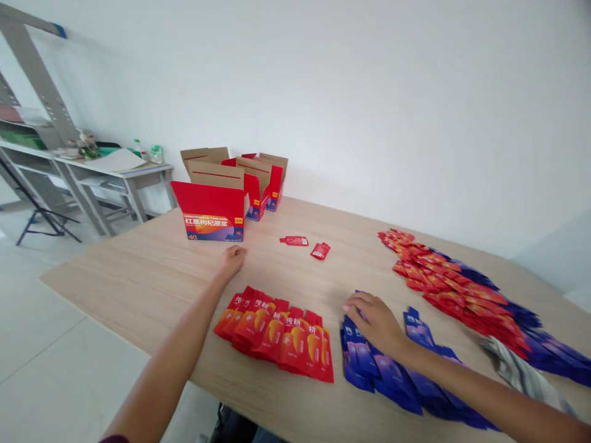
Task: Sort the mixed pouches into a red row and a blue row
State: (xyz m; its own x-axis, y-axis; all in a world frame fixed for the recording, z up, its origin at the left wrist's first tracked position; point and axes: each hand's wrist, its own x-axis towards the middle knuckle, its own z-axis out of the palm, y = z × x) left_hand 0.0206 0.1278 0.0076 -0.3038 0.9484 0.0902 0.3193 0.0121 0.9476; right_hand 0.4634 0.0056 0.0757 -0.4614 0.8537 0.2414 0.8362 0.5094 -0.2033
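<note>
My left hand (233, 259) rests on the table in a loose fist, just in front of the nearest red carton, and nothing shows in it. Below it lies an overlapping row of red pouches (277, 335) with orange fruit prints. My right hand (375, 320) is over the left end of a spread of blue pouches (397, 381). Its fingers bend together at the top of a blue pouch (354, 357), partly covering it. The forearm crosses above more blue pouches, hiding some of them.
Open red cartons (210, 209) stand at the back left. Two small red pouches (319, 250) lie mid-table. A long heap of red pouches (443, 277) and blue ones runs along the right, near a striped cloth (521, 369). Side desks (124, 172) stand beyond the table's left edge.
</note>
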